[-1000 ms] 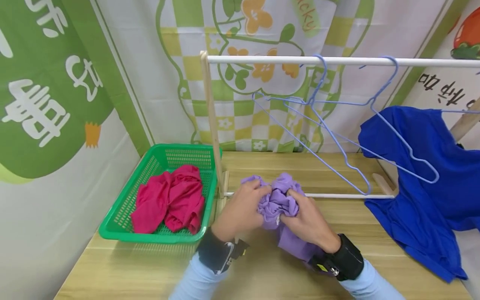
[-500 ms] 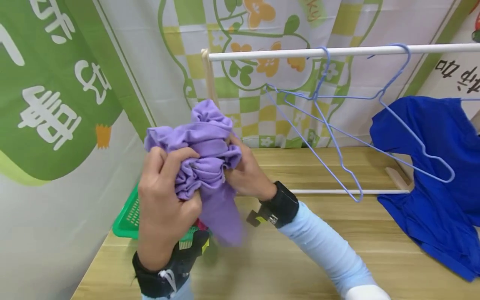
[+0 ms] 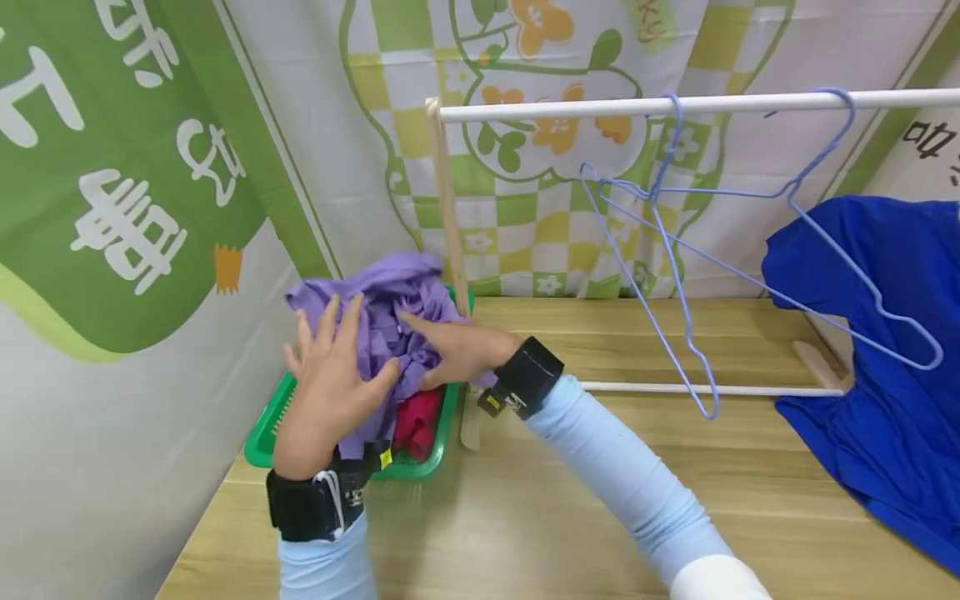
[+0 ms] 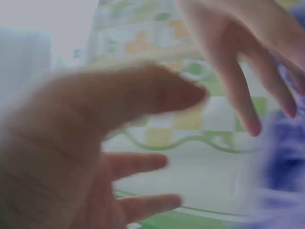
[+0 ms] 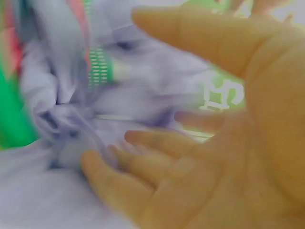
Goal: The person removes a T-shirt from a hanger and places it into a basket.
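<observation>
A crumpled purple garment lies in the green basket, on top of a pink garment. My left hand hovers over the near side of the purple cloth with its fingers spread. My right hand reaches in from the right, and its straight fingers touch the cloth. Neither hand grips anything. The left wrist view is blurred and shows the left hand with spread fingers. In the right wrist view the right hand is flat beside the purple garment.
A white rail on a wooden post carries light blue wire hangers. A blue shirt hangs at the right. The basket sits at the left end of the wooden table, against a printed curtain.
Both hands carried the bunched purple garment from the table's middle up and left to the basket. They have let go of it and now have straight fingers.
</observation>
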`<state>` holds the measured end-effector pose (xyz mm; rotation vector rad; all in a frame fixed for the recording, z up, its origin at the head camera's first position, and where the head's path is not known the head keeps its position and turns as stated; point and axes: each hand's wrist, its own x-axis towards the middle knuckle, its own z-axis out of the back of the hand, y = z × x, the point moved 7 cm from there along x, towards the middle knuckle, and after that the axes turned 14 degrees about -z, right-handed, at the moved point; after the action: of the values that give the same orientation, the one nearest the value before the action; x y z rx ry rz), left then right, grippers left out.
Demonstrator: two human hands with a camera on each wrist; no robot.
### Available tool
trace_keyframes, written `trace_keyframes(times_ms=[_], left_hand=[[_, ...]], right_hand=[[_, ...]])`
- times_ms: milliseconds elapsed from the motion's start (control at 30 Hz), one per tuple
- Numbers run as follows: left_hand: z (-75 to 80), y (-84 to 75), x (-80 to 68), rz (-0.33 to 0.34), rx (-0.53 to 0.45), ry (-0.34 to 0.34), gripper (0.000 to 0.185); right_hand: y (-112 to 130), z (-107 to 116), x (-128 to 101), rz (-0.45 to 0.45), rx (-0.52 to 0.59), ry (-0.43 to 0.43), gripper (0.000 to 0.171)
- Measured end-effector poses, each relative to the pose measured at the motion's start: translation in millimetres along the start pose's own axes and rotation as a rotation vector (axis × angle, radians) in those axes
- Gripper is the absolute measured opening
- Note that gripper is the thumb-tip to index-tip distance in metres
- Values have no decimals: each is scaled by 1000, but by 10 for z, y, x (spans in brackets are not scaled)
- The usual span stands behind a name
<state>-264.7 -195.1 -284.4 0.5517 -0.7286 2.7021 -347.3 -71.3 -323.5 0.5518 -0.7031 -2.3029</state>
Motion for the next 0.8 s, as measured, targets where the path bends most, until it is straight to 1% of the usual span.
trace_keyframes(times_ms=[33, 67, 133, 200, 233, 333, 400, 433, 500, 533, 567, 633, 700, 767, 800], left_hand=[[-60, 32, 6, 9, -9, 47, 83], [-104, 50, 25, 15, -26, 69, 82], [-150, 38, 99, -6, -61, 47, 80], [-184, -14, 217, -43, -99, 25, 80], [-207, -33, 298, -59, -117, 25, 81], [-298, -74, 598, -93, -187, 27, 87], [-377, -62, 828, -89, -241, 34, 91], [-415, -45, 946, -77, -279, 22, 93], [-492, 4, 1170, -44, -372, -29, 94], [-534, 43, 1267, -17, -420, -59, 93], [-577, 82, 1357, 4, -480, -102, 87], [-656, 161, 1495, 31, -621, -210, 72], [-732, 226, 1573, 30, -759, -309, 49], [-797, 263, 1592, 7, -893, -385, 21], [-827, 277, 1588, -5, -958, -417, 16]], right_hand=[[-43, -46, -56, 2, -69, 28, 87], [-76, -81, -107, 18, -80, 49, 77], [-123, -102, -223, 71, -21, 40, 57], [-196, -105, -375, 100, 67, 30, 44], [-254, -116, -449, 105, 102, 20, 40], [-504, -205, -670, 66, 164, 16, 36], [-690, -300, -800, 42, 176, 21, 36], [-779, -342, -867, 26, 173, 18, 35], [-943, -400, -1011, 4, 166, 16, 35], [-1016, -408, -1088, 1, 159, 5, 34], [-1098, -406, -1168, -9, 159, -6, 33], [-1242, -360, -1359, -16, 156, -43, 32], [-1401, -278, -1568, -48, 175, -89, 31], [-1552, -154, -1795, -103, 172, -153, 30], [-1616, -80, -1920, -133, 159, -193, 29]])
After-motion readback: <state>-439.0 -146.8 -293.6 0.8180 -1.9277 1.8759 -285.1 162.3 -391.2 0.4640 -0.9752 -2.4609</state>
